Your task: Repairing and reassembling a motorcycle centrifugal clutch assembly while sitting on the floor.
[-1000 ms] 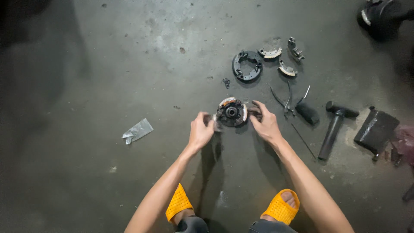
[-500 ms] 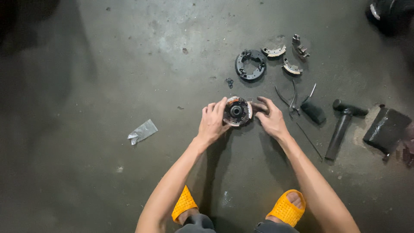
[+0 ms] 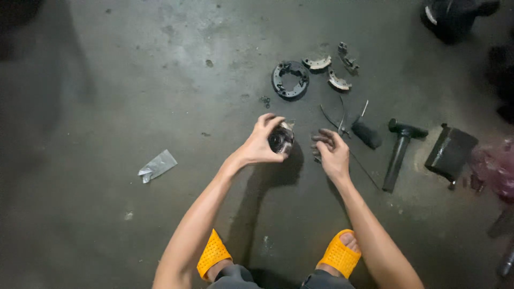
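Observation:
My left hand (image 3: 261, 143) grips a round dark metal part with a black hub (image 3: 280, 140), lifted and tilted on edge above the concrete floor. My right hand (image 3: 332, 153) hovers just right of it, greasy fingers curled loosely and apart, holding nothing that I can see. Beyond the hands lie a black ring-shaped plate (image 3: 289, 80), two curved shoe pieces (image 3: 317, 63) (image 3: 339, 82) and a small bracket (image 3: 347, 59).
Pliers (image 3: 338, 119), a black-handled tool (image 3: 366, 132), a black hammer-like tool (image 3: 400, 150) and a black box-shaped part (image 3: 450, 152) lie to the right. A crumpled clear plastic bag (image 3: 157, 165) lies at left. My feet in yellow sandals (image 3: 214, 254) (image 3: 340, 252) are below.
The round part was held flat on the floor between both hands. Now my left hand alone has lifted and tilted it, and my right hand has let go and drawn slightly away.

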